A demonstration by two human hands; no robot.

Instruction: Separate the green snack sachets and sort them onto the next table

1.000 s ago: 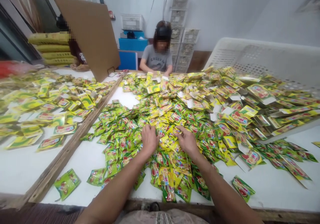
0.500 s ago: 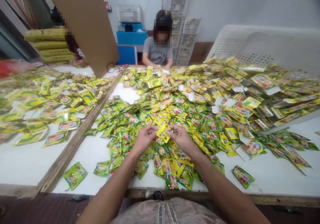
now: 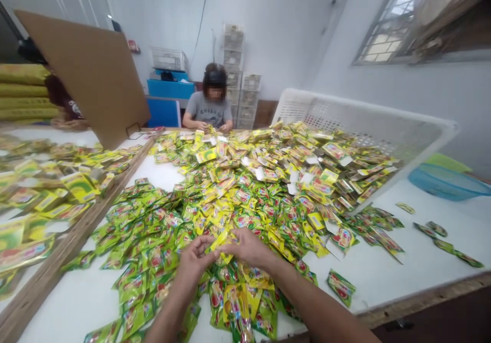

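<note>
A small yellow sachet (image 3: 223, 239) is held between my two hands, above the middle of a heap of packets. My left hand (image 3: 196, 257) is closed on its left side, the thumb reaching across to the right hand. My right hand (image 3: 248, 250) pinches the other side and partly hides it. Beneath and around them lie green sachets (image 3: 153, 256) with red fruit prints, mixed with yellow ones. Printed yellow cartons (image 3: 206, 155), some with white flaps open, lie beyond the sachets.
A tipped white perforated basket (image 3: 418, 133) spills cartons at the right. A blue basin (image 3: 448, 180) stands past it. One wooden strip (image 3: 82, 223) divides the table, with more cartons on its left. A co-worker (image 3: 209, 109) sits opposite, beside a cardboard panel (image 3: 92, 77).
My view has swung right, so the basin and window now show. My hands have come closer together around the yellow sachet, the right one covering more of it.
</note>
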